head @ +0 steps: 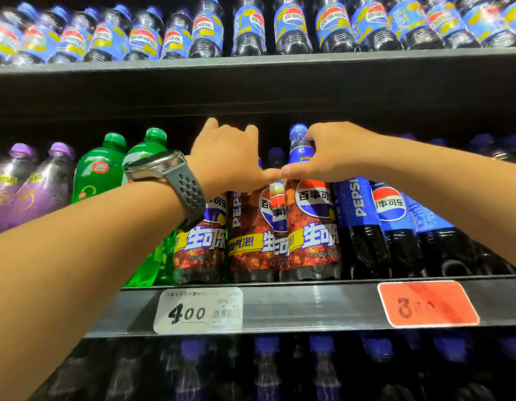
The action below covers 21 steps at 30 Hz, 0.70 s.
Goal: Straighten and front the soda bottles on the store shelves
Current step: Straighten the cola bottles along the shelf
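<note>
Soda bottles (311, 224) with orange labels stand at six o'clock of both hands. The right hand (334, 154) grips one neck; the left hand (225, 160) hides its grip. Each is best drawn upright to the shelf edge (308, 305), logo outward.

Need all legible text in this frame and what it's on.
"4 00": white price tag
"PEPSI": blue-label bottle
"百事可乐": flame-label bottle
"生可乐": leftmost flame-label bottle
"百事可乐": top-shelf bottle
"7": green bottle
"3", rest blurred: red price tag
Unreadable: white tag's barcode print, purple bottles
</note>
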Available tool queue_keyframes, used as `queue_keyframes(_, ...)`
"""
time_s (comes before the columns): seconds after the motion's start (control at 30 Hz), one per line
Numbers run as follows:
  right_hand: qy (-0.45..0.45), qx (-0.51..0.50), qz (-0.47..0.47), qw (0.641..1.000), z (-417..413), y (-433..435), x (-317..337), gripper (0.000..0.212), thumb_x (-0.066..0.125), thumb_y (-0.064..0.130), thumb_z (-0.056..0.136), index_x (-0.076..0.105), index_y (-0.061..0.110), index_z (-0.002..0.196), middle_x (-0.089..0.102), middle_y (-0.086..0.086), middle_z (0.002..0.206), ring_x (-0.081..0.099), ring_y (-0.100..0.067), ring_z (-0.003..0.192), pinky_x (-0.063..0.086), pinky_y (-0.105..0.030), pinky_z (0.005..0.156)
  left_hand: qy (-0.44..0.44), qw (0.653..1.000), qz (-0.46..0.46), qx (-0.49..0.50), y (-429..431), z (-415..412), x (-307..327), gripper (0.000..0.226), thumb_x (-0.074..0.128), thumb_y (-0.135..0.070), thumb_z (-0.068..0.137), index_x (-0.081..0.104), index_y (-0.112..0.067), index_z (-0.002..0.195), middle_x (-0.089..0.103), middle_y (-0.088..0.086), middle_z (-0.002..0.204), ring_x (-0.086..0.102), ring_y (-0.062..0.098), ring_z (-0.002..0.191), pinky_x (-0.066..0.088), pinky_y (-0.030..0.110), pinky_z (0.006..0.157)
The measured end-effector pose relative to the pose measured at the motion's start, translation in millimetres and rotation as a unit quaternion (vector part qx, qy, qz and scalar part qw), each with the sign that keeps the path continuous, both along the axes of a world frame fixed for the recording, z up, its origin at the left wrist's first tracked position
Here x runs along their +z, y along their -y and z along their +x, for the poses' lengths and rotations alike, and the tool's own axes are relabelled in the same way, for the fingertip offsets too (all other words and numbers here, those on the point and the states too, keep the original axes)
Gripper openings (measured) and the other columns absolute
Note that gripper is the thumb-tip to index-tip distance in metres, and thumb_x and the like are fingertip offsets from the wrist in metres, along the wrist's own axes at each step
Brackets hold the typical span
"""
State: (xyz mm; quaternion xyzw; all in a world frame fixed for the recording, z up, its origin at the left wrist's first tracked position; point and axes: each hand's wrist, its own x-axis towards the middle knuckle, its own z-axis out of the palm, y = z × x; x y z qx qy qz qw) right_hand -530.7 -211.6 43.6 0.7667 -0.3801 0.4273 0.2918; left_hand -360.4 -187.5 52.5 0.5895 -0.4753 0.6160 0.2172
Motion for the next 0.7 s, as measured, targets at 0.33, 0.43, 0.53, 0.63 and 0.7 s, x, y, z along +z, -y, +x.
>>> queue_keyframes(0.33,0.02,0.01,0.003,1.0,-3.0,4.8,3.1,0.064,0.062,0.061,0.078,0.059,0.01,0.116,0.063,-0.01,0.11,0.057,-0.025,0.09,0.044,-0.03,0.071,-0.118,0.983,0.089,-0.112,-1.7,21.4,8.5,0.084,0.05,-0.076,0.073,0.04,-0.024,0.138,0.065,-0.002,0.12,0.051,0.03,0.118,0.03,0.041,0.099)
queue_keyframes(0.43,0.012,-0.005,0.009,1.0,-3.4,2.5,3.8,0.069,0.063,0.064,0.075,0.057,0.011,0.119,0.062,-0.009,0.113,0.059,-0.027,0.097,0.047,-0.032,0.078,-0.072,0.992,0.064,-0.077,0.5,21.0,4.0,0.094,0.039,-0.087,0.068,0.042,-0.023,0.136,0.065,0.0,0.114,0.045,0.028,0.121,0.025,0.045,0.101)
queue_keyframes(0.53,0.014,0.0,0.022,1.0,-4.1,2.9,3.6,0.071,0.068,0.064,0.071,0.057,0.012,0.119,0.063,-0.008,0.112,0.06,-0.026,0.096,0.048,-0.033,0.078,-0.053,0.993,0.058,-0.087,-0.8,19.3,2.3,0.09,0.043,-0.085,0.067,0.047,-0.022,0.131,0.065,0.001,0.11,0.045,0.027,0.116,0.025,0.043,0.099)
queue_keyframes(0.63,0.029,0.016,0.033,0.999,-4.7,4.8,4.8,0.074,0.072,0.063,0.067,0.057,0.013,0.119,0.063,-0.006,0.109,0.061,-0.025,0.093,0.051,-0.035,0.081,-0.058,0.989,0.073,-0.113,-5.3,19.9,1.6,0.078,0.051,-0.075,0.075,0.046,-0.024,0.134,0.065,0.0,0.117,0.049,0.025,0.118,0.024,0.042,0.102)
queue_keyframes(0.7,0.043,0.031,0.04,0.998,-4.8,5.8,6.2,0.076,0.075,0.062,0.064,0.056,0.012,0.119,0.064,-0.007,0.108,0.062,-0.025,0.092,0.052,-0.036,0.082,-0.057,0.987,0.081,-0.124,-8.2,21.1,0.3,0.079,0.05,-0.074,0.076,0.04,-0.027,0.14,0.064,0.001,0.121,0.048,0.025,0.121,0.023,0.042,0.104)
